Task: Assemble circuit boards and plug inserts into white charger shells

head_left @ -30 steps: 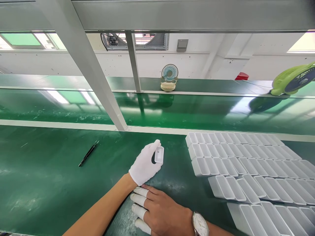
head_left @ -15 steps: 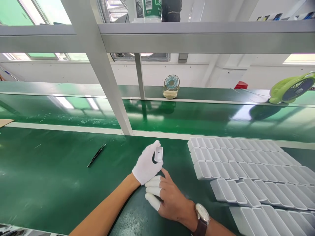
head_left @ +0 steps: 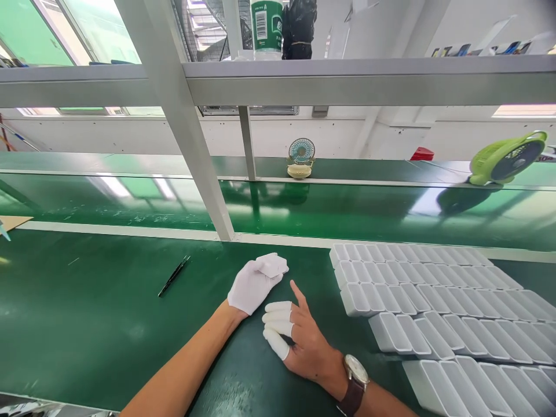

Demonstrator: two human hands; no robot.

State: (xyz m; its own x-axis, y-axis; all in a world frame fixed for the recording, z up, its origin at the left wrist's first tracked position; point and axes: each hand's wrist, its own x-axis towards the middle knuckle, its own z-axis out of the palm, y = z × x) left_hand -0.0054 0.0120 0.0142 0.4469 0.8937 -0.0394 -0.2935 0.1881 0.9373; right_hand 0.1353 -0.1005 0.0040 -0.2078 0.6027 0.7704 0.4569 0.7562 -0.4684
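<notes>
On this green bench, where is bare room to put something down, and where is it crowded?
Bare green bench lies left of the left hand, around the black tweezers. A narrow strip runs between the right hand and the white trays. The right side is crowded: overlapping trays cover it. The left hand holds a small white case.

A slim black pair of tweezers (head_left: 174, 276) lies on the green conveyor belt (head_left: 87, 324), left of the slanted grey metal post (head_left: 191, 156). Beyond the post stands a small teal desk fan (head_left: 300, 157); far right of it, a lime-green plastic fan (head_left: 506, 157). Above it, a green-labelled bottle (head_left: 266, 28) sits on the grey shelf (head_left: 369, 78).
</notes>
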